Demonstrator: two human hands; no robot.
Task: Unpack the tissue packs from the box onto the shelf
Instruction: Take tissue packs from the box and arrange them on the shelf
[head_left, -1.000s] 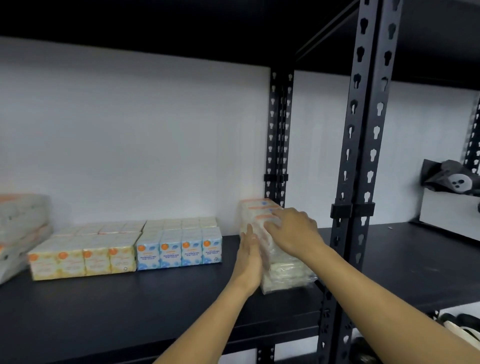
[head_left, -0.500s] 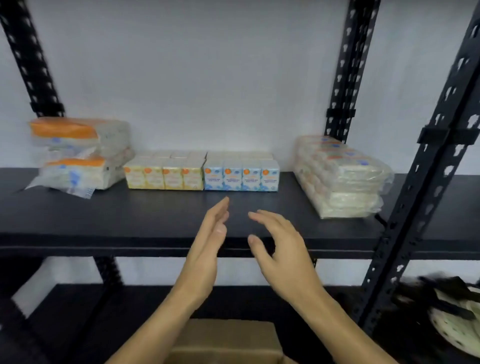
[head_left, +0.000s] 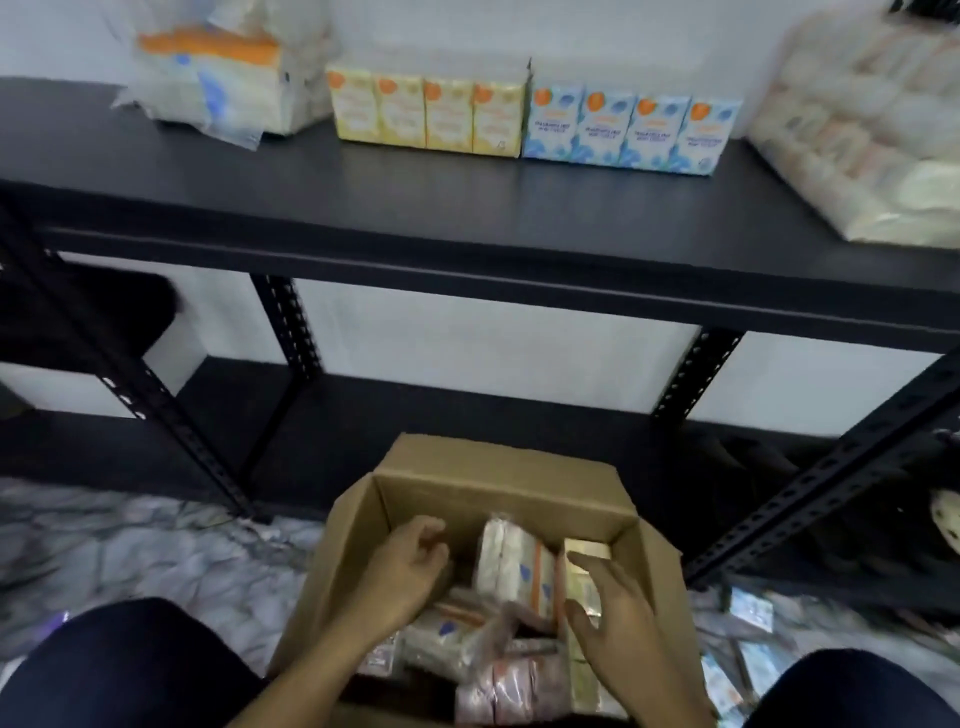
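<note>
An open cardboard box stands on the floor between my knees, holding several wrapped tissue packs. One white pack with orange stripes stands upright in the middle. My left hand is inside the box just left of that pack, fingers loosely curled and holding nothing. My right hand is spread to the right of it, fingers against a yellow pack. On the black shelf above sit yellow packs, blue packs, a large wrapped bundle at right and an orange-topped bundle at left.
Black perforated uprights frame a dark lower shelf behind the box. Loose packets lie on the marble floor at right. My knees in dark trousers flank the box.
My view dropped from the shelf to the box on the floor. Both hands left the bundle set at the shelf's right and came down into the box.
</note>
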